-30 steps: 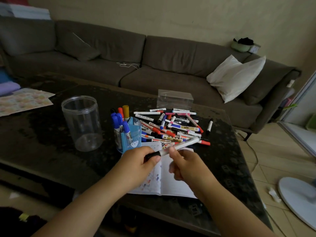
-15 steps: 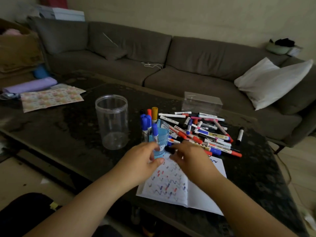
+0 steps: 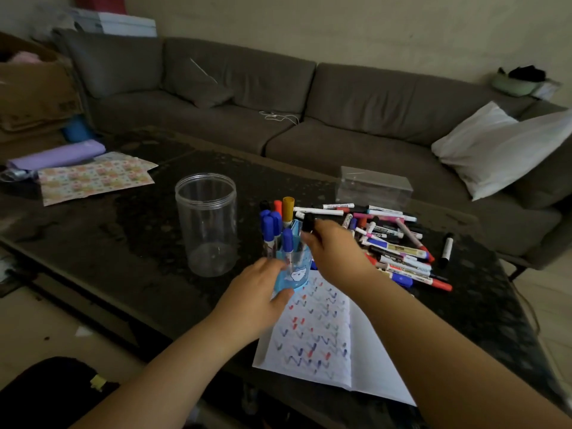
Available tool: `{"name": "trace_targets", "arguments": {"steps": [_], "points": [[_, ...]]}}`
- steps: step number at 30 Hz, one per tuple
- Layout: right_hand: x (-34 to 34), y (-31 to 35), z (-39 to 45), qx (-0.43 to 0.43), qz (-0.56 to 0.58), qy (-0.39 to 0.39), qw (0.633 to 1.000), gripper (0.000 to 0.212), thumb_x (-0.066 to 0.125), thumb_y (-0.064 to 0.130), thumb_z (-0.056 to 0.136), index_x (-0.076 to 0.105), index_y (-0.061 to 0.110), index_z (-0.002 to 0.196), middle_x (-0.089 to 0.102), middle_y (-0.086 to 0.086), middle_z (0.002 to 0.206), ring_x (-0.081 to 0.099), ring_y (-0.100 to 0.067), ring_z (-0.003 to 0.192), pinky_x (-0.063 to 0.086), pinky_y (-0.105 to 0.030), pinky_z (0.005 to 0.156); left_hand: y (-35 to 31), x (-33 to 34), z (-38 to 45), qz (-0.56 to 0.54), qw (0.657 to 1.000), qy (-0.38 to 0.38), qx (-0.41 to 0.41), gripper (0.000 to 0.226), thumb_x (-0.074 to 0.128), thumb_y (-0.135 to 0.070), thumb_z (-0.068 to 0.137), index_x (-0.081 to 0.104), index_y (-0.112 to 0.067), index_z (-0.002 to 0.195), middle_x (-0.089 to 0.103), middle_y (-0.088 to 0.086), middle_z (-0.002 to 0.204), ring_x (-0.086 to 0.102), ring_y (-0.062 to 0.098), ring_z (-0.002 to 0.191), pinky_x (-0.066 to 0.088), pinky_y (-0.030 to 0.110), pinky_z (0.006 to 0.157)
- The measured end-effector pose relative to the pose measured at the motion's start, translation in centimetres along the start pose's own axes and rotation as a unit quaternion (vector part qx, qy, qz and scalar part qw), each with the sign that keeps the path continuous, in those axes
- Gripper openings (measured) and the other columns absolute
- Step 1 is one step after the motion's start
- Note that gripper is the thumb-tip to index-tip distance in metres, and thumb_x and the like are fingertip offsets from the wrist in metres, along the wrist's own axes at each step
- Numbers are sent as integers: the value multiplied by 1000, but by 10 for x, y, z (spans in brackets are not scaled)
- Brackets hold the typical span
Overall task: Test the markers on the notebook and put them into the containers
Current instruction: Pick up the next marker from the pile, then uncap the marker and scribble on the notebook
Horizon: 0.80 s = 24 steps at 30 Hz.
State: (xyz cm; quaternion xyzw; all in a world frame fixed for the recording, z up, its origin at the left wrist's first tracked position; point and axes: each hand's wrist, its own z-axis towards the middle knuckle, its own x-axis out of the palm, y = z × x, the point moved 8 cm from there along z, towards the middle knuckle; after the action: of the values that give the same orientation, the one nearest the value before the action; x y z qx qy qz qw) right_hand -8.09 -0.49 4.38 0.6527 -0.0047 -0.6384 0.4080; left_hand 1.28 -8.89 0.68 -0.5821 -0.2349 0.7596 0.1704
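Right hand (image 3: pixel 332 252): fingers curled round a black-capped marker (image 3: pixel 308 223), held above the blue pen holder (image 3: pixel 294 269); only the cap end visible, barrel hidden in the grip.
Left hand (image 3: pixel 263 292): against the near-left side of the blue pen holder, thumb on its front wall, fingers curving round the side; somewhat blurred.
Blue pen holder: upright near the middle of the bench (image 3: pixel 108 243), touching the far edge of the notebook (image 3: pixel 322 332); blue, red and yellow caps sticking up from it.
Notebook: open at the bench's near edge, left page full of red and blue zigzag strokes, right page partly covered by the right forearm.
Marker pile (image 3: pixel 393 243): loose heap toward the right edge, just behind the right hand; nearest ones hidden by it.
Clear jar (image 3: pixel 206 224): upright, left of the holder, apart from it.
Clear box (image 3: pixel 374 188): behind the pile, near the far edge.
Patterned paper (image 3: pixel 93 178): far-left corner.
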Motion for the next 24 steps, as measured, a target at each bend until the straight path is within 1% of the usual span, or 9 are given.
{"name": "trace_targets", "arguments": {"steps": [3, 5, 8, 10, 14, 16, 18, 21, 24], "points": [[17, -9, 1, 8, -18, 32, 999, 26, 42, 25, 100, 60, 10, 111, 43, 1, 99, 51, -16, 89, 34, -23, 74, 2, 10, -3, -16, 1000, 7, -12, 42, 52, -30, 93, 41, -26, 133, 43, -8, 138, 44, 7, 122, 39, 20, 97], [17, -17, -5, 7, -7, 25, 1000, 30, 42, 26, 100, 58, 15, 123, 44, 2, 107, 51, -13, 94, 34, -20, 78, 2, 16, -4, -15, 1000, 4, -18, 42, 52, -31, 93, 41, -28, 133, 43, -9, 138, 45, 6, 122, 41, 22, 98], [10, -38, -17, 9, 6, -10, 1000, 35, 48, 26, 98, 51, 21, 132, 48, 2, 112, 48, -1, 75, 33, -15, 76, 1, 27, -2, -13, 1000, 10, -22, 40, 52, -32, 93, 43, -28, 132, 45, -9, 135, 47, 6, 120, 41, 22, 98], [4, -65, -27, 38, 6, -31, 999, 34, 52, 25, 96, 52, 20, 130, 50, 2, 107, 46, -2, 75, 33, -16, 74, -2, 37, 2, -10, 1000, 17, -11, 37, 52, -32, 93, 46, -26, 129, 48, -8, 131, 48, 7, 116, 40, 21, 95], [-3, -133, -46, 129, -21, -32, 991, 32, 53, 22, 96, 54, 16, 127, 52, -5, 126, 54, -17, 101, 40, -23, 84, -11, 60, 8, -27, 999, 34, 1, 33, 53, -31, 92, 49, -26, 124, 52, -10, 123, 51, 5, 109, 40, 18, 91], [-8, -163, -51, 170, -60, -35, 983, 36, 53, 23, 96, 53, 16, 131, 48, -6, 135, 49, -22, 119, 40, -29, 96, -19, 70, 12, -30, 999, 41, 11, 33, 53, -31, 93, 49, -26, 125, 52, -11, 121, 51, 4, 106, 40, 16, 88], [-11, -184, -51, 196, -93, -30, 976, 42, 52, 24, 96, 47, 20, 137, 41, -4, 143, 38, -24, 132, 36, -35, 105, -26, 80, 17, -35, 998, 48, 18, 32, 51, -31, 93, 49, -26, 125, 51, -10, 120, 51, 4, 105, 40, 16, 87], [-9, -195, -41, 184, -138, 0, 973, 47, 49, 24, 97, 39, 22, 143, 37, -4, 146, 30, -26, 136, 32, -38, 109, -37, 92, 25, -38, 997, 58, 25, 31, 51, -31, 93, 49, -25, 124, 51, -9, 119, 50, 5, 105, 38, 15, 85], [-3, -195, -25, 155, -177, 20, 972, 43, 44, 26, 99, 41, 23, 141, 41, -4, 142, 34, -26, 132, 34, -38, 108, -45, 101, 34, -48, 996, 65, 33, 30, 51, -30, 93, 50, -24, 123, 53, -8, 118, 51, 7, 104, 39, 18, 86]]}}
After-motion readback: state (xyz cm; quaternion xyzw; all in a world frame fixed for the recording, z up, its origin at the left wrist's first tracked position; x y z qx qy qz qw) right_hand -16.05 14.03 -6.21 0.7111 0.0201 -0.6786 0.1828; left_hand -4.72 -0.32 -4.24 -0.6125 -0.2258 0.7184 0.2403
